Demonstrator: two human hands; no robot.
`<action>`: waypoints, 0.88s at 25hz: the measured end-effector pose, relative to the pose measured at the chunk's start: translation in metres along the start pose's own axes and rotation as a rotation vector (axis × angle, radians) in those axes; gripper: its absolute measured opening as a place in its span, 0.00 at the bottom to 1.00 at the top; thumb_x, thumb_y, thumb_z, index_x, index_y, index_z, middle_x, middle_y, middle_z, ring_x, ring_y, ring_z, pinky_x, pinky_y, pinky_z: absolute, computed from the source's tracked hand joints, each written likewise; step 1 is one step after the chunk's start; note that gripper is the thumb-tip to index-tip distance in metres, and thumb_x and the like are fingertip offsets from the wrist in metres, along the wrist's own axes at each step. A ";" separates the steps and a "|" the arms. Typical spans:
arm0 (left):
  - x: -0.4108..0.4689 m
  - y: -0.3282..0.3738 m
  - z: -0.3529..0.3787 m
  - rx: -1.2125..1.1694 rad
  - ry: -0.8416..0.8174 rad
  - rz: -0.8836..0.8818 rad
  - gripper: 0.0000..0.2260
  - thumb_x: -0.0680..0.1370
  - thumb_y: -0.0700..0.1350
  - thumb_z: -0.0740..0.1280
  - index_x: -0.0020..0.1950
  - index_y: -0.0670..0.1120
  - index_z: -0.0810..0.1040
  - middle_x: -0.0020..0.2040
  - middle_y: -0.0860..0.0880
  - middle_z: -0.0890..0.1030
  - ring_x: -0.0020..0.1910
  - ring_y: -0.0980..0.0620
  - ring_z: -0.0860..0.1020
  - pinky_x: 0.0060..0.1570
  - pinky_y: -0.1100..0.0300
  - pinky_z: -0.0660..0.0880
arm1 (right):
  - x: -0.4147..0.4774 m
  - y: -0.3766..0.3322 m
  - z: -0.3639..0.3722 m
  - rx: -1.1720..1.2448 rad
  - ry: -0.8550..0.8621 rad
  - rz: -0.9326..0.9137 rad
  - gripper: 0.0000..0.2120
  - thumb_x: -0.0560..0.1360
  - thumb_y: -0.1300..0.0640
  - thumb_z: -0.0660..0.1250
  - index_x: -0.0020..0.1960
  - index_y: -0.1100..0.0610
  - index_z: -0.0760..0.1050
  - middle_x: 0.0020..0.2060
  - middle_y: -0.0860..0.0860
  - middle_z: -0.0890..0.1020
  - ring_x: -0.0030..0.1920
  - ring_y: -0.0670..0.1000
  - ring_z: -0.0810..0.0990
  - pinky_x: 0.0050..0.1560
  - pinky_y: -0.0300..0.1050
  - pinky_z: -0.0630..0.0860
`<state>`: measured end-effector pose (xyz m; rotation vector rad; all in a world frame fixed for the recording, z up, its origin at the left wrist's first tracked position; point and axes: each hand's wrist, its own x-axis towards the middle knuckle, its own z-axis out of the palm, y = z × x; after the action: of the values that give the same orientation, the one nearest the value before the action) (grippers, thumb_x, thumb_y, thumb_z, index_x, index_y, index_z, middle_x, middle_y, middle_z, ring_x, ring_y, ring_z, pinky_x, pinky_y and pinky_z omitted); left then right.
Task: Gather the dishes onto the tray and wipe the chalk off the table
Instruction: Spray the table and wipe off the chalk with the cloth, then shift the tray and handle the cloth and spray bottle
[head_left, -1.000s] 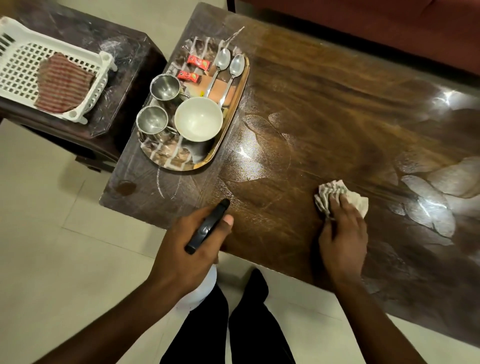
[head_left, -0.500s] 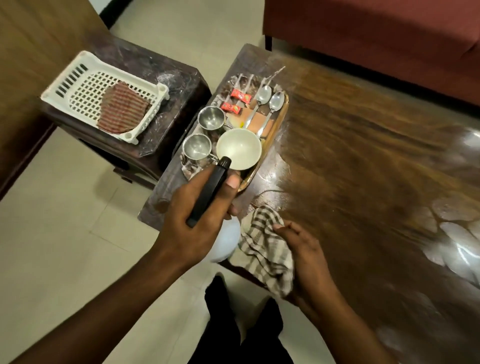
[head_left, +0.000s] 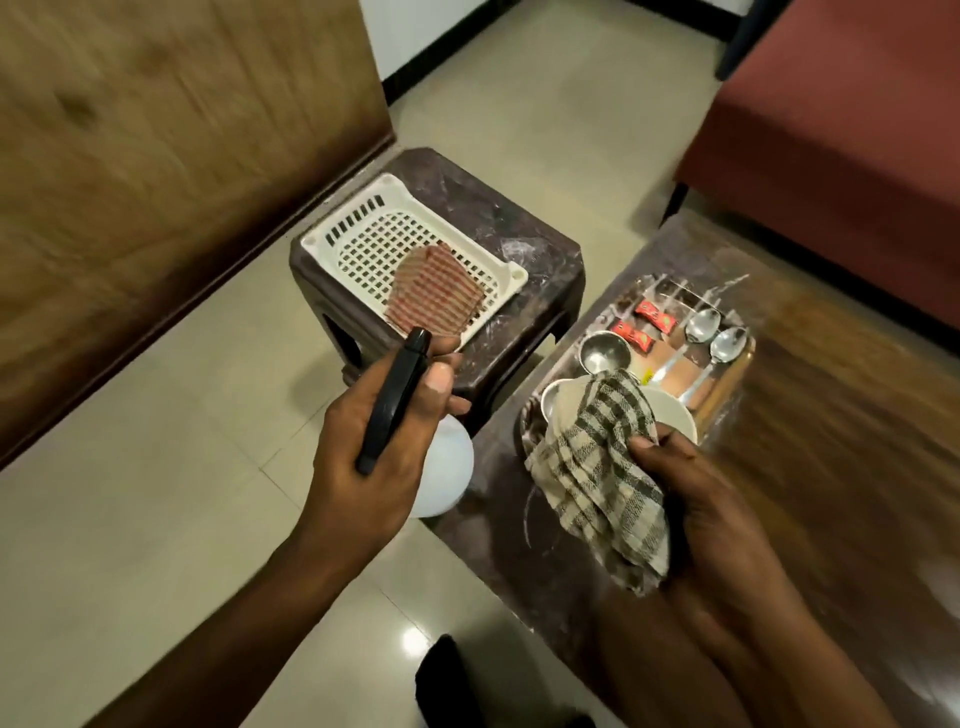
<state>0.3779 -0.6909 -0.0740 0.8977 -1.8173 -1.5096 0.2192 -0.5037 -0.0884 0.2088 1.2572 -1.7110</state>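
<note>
glossy wood table (head_left: 831, 415), shiny metal spoons (head_left: 727, 345)

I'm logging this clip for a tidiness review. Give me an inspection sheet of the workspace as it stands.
Surface: dark glossy table, faint chalk line near its corner.
Job's things: tray holds two spoons, two steel cups, white bowl, red packets.
Clutter: white basket with striped cloth on brown stool.
Hands: left hand grips spray bottle; right hand holds checked cloth over the tray's near end.
Cables: nothing seen.
Surroundings: tiled floor, red sofa, wooden panel.
</note>
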 end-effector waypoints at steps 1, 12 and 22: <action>0.012 0.002 -0.011 0.002 0.015 0.007 0.18 0.83 0.58 0.66 0.68 0.52 0.84 0.58 0.53 0.89 0.56 0.49 0.89 0.61 0.54 0.85 | 0.007 -0.003 0.012 -0.039 0.012 -0.021 0.13 0.78 0.59 0.70 0.61 0.58 0.84 0.61 0.65 0.86 0.60 0.66 0.87 0.59 0.65 0.83; 0.178 0.026 -0.047 0.054 0.046 0.076 0.10 0.87 0.52 0.66 0.67 0.56 0.84 0.62 0.53 0.88 0.65 0.52 0.86 0.67 0.47 0.83 | 0.104 -0.065 0.154 -0.179 -0.083 -0.108 0.10 0.84 0.61 0.69 0.64 0.57 0.83 0.54 0.53 0.90 0.52 0.51 0.90 0.46 0.42 0.87; 0.288 -0.041 -0.074 0.092 -0.073 0.097 0.13 0.87 0.47 0.67 0.70 0.46 0.83 0.57 0.56 0.89 0.58 0.55 0.87 0.60 0.57 0.83 | 0.207 -0.030 0.205 -1.122 0.150 -0.554 0.19 0.83 0.53 0.66 0.73 0.47 0.78 0.66 0.45 0.85 0.63 0.47 0.85 0.63 0.55 0.83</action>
<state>0.2728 -0.9709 -0.0934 0.7948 -1.9675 -1.4253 0.1663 -0.7910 -0.1048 -0.7441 2.3312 -1.1516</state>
